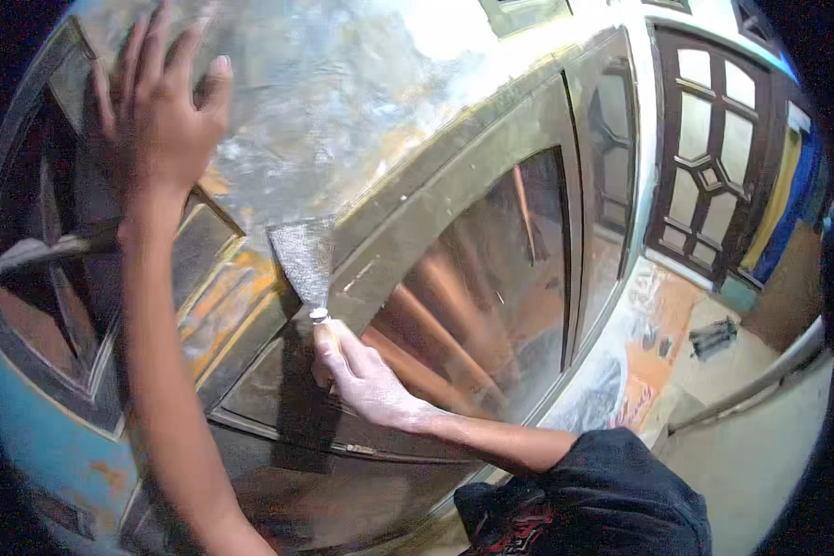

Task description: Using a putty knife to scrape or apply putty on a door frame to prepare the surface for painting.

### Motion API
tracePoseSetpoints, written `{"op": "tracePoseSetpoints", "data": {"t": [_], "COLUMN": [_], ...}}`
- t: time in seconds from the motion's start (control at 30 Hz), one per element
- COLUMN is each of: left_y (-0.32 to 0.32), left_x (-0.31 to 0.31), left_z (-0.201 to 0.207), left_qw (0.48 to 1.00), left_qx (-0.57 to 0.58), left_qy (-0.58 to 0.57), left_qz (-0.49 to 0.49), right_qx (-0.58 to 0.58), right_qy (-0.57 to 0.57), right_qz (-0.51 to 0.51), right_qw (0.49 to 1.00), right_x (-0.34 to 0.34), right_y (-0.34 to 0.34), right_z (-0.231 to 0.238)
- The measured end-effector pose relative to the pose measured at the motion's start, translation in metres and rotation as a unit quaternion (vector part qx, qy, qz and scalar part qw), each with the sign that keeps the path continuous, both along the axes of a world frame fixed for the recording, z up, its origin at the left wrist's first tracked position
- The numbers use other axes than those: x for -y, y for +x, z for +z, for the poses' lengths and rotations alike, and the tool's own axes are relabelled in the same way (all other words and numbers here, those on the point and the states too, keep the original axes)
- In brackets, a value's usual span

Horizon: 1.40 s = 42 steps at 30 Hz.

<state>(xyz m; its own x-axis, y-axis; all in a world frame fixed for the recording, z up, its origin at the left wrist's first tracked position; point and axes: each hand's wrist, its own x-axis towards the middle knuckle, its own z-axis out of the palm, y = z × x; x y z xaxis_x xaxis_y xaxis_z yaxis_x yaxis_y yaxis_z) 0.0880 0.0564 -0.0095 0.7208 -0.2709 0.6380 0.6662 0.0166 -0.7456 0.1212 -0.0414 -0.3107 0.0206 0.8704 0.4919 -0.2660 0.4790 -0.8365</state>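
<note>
My right hand (371, 375) is closed around the handle of a putty knife (304, 264). Its broad, whitish blade points up, lying over the meeting of the patchy grey wall (287, 120) and a brown wooden frame (445, 176). Glass with copper-toned reflections fills that frame. Orange and yellow worn patches (227, 292) show left of the blade. Higher up on the left, my left hand (162, 111) is spread, fingers apart and holding nothing, over the wall beside a dark frame; whether the palm touches is hidden.
A dark wooden frame with crossed bars (51, 213) stands at far left, above teal wall (42, 408). On the right are a brown door with pale panes (704, 176) and blue-and-yellow hanging cloth (788, 208). Dark objects (713, 338) lie on the floor near an orange sheet (663, 315).
</note>
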Motion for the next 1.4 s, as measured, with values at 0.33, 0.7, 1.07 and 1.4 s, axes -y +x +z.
{"op": "tracePoseSetpoints", "data": {"t": [0.33, 0.7, 1.07, 1.4], "left_y": [0.009, 0.006, 0.006, 0.003], "left_x": [0.021, 0.021, 0.028, 0.022], "left_z": [-0.023, -0.035, -0.034, -0.033], "left_qw": [0.989, 0.98, 0.977, 0.986], "left_qx": [0.085, 0.099, 0.1, 0.08], "left_qy": [-0.119, -0.173, -0.189, -0.147], "left_qz": [-0.018, -0.018, 0.002, -0.023], "right_qx": [0.059, 0.106, 0.081, 0.109], "right_qy": [-0.091, -0.004, -0.005, -0.037], "right_qz": [0.026, -0.055, -0.067, -0.068], "right_qw": [0.994, 0.993, 0.994, 0.991], "right_x": [0.017, -0.004, 0.005, -0.005], "right_y": [0.064, 0.082, 0.09, 0.097], "right_z": [-0.011, -0.014, -0.003, -0.014]}}
